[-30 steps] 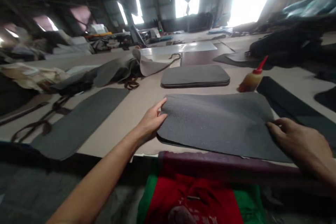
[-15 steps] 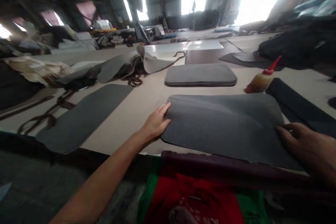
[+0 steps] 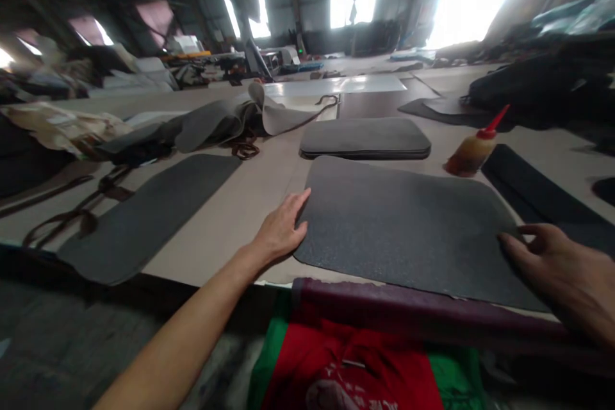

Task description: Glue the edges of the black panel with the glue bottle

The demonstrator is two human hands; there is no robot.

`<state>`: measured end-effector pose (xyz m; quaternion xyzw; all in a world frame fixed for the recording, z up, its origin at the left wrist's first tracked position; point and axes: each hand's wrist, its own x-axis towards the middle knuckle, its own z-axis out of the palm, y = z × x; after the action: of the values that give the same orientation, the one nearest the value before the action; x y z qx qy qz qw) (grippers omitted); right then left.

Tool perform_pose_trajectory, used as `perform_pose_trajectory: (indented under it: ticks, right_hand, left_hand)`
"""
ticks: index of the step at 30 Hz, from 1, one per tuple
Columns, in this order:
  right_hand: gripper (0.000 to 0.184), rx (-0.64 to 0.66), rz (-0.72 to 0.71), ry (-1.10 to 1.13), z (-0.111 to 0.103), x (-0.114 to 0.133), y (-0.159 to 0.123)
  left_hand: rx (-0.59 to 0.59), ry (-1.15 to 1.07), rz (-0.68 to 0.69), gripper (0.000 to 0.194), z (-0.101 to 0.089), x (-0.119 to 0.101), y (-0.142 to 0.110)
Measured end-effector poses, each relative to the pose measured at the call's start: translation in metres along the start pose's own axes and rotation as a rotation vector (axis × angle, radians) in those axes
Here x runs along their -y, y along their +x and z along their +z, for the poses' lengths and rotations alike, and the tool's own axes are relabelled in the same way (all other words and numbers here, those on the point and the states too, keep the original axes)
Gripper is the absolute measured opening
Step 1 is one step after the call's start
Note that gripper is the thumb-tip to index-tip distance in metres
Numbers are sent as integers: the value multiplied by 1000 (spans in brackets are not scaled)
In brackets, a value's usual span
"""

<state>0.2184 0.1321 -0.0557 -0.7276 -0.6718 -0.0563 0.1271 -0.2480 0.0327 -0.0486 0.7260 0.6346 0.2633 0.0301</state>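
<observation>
A dark grey sheet [image 3: 398,230] with rounded corners lies in front of me at the table's near edge, its surface slightly bowed. My left hand [image 3: 283,224] is at its left edge, the thumb and fingers on the rim a little apart; what the fingers do underneath is hidden. At the right edge, my right hand [image 3: 562,262] pinches the sheet between thumb and fingers. Just beyond lies a neat stack of similar grey sheets [image 3: 365,136]. A bottle [image 3: 471,152] with a red nozzle and amber contents leans beside the sheet's far right corner.
Another grey piece [image 3: 158,218] lies at left, beside brown straps [image 3: 62,224]. Crumpled grey material [image 3: 216,122] is heaped behind it. A black strip [image 3: 548,192] lies at right, and a dark pile [image 3: 542,90] stands farther back. The table [image 3: 230,224] ends close to my body.
The sheet's far left corner has risen and its bend has shifted. Both hands keep hold of its sides and have barely moved. The view has shifted slightly.
</observation>
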Motion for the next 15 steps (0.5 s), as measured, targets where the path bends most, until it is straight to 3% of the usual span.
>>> perform_pose_trajectory:
  ticks: [3, 6, 9, 12, 15]
  right_hand:
    - [68, 58, 97, 3, -7, 8, -6]
    - [71, -82, 85, -46, -16, 14, -17]
    - [62, -211, -39, 16, -19, 15, -22]
    - [56, -271, -276, 129, -13, 17, -18]
    - [58, -260, -474, 195, 1, 24, -12]
  left_hand:
    - [-18, 87, -50, 71, -3, -3, -5]
    - [-24, 249, -153, 67, -10, -4, -13]
    - [-65, 356, -178, 55, -19, -9, -15]
    - [-89, 315, -41, 38, -24, -24, -5]
    - [13, 201, 200, 32, -17, -50, 19]
